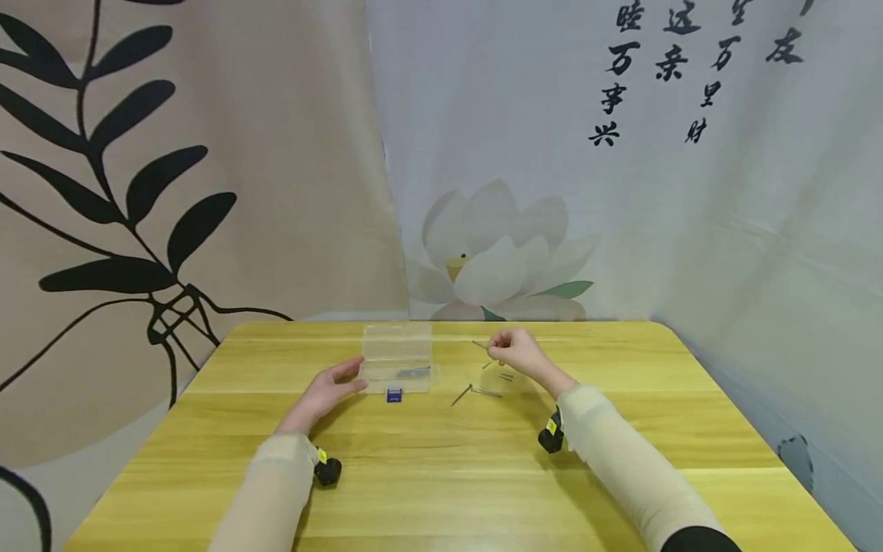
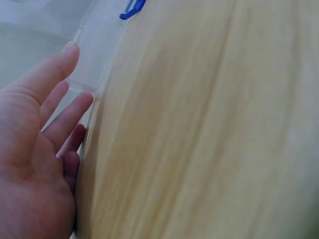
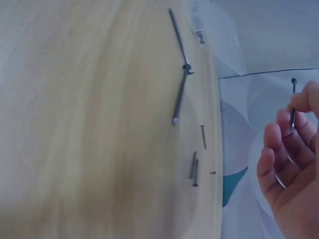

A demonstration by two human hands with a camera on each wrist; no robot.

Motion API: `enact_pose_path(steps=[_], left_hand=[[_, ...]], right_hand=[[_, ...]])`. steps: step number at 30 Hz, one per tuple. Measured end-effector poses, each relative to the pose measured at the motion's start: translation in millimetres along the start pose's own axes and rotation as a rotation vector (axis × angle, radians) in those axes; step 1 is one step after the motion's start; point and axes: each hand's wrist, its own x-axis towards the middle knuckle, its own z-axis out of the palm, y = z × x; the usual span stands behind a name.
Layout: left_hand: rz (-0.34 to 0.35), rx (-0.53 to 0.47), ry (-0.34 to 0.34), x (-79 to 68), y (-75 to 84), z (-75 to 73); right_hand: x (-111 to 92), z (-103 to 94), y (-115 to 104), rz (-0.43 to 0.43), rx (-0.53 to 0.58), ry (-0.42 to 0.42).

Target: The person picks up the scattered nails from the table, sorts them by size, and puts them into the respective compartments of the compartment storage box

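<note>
A clear plastic box (image 1: 375,388) lies with its lid (image 1: 396,342) raised and leaning back; a blue latch (image 1: 394,395) is at its front. Something thin and grey (image 1: 414,373) lies inside. My left hand (image 1: 331,389) rests at the box's left side, thumb near the front corner, fingers loosely extended. In the right wrist view, my right hand (image 3: 294,159) pinches a nail (image 3: 293,89) between thumb and fingertips, head end up. The hand is held above the table, right of the box.
Two long nails (image 3: 179,99) lie on the wooden table (image 1: 414,475), their ends meeting. Beyond them are two shorter nails (image 3: 195,169) side by side, a thin nail (image 3: 203,137) and a tiny one (image 3: 213,173). A printed curtain (image 1: 310,153) hangs behind the table.
</note>
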Motion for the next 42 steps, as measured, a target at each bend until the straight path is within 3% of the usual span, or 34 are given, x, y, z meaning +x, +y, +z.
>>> enact_pose_path(steps=[8,16,24,37,42], left_hand=[[0.001,-0.020,0.008,-0.8,-1.9,1.9],[0.014,-0.016,0.017,1.8,-2.1,6.4],[0.027,-0.030,0.008,2.7,1.3,11.3],[0.018,-0.025,0.031,1.4,0.6,6.9],[0.013,-0.028,0.038,-0.5,-0.4,2.6]], right_hand=[[6.7,22.7,2.7,-0.002,-0.004,-0.023],[22.1,50.4,-8.0,-0.064,-0.056,-0.084],[37.2,76.8,-21.7,-0.148,-0.143,-0.125],[51.4,109.0,-34.7,-0.164,-0.376,-0.099],[53.7,114.6,-38.5,-0.181,-0.401,-0.103]])
